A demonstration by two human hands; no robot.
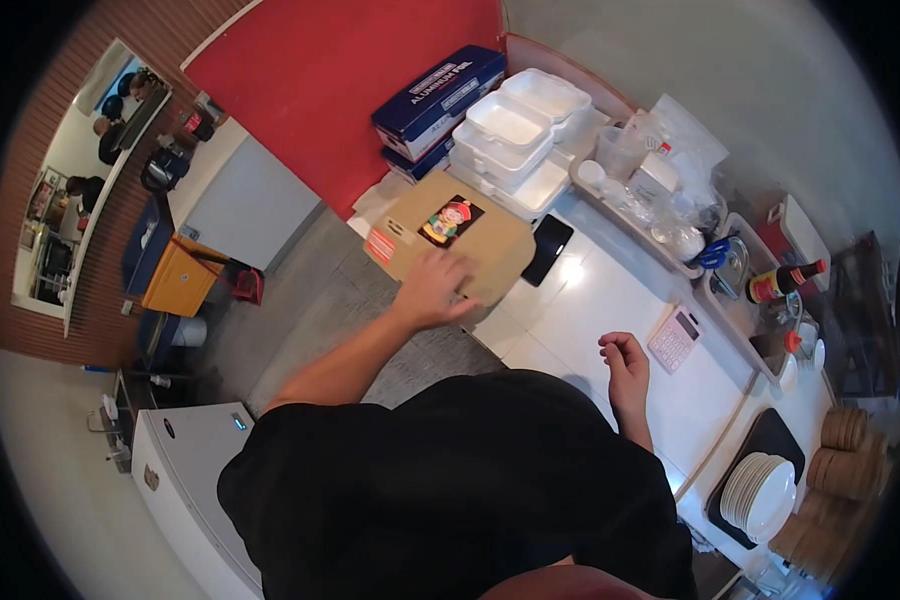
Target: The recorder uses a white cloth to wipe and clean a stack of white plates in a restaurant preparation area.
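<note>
My left hand (433, 291) lies palm down over the near part of a brown cardboard box (487, 247), fingers spread and slightly blurred. A cartoon sticker and a red label are on the box, which sits at the counter's left edge. My right hand (628, 367) hovers near the white tiled counter (570, 315), its fingers loosely curled and nothing visible in them. Just right of that hand is a pink calculator (676, 339). A black smartphone (547, 250) lies beside the box's right side.
White foam containers (510, 124) are stacked behind the box, next to aluminum foil boxes (439, 101). Plastic bins hold bags, blue-handled scissors (712, 255) and a sauce bottle (784, 283). White plates (757, 496) stand on a black tray at right. A white freezer (195, 457) is at left.
</note>
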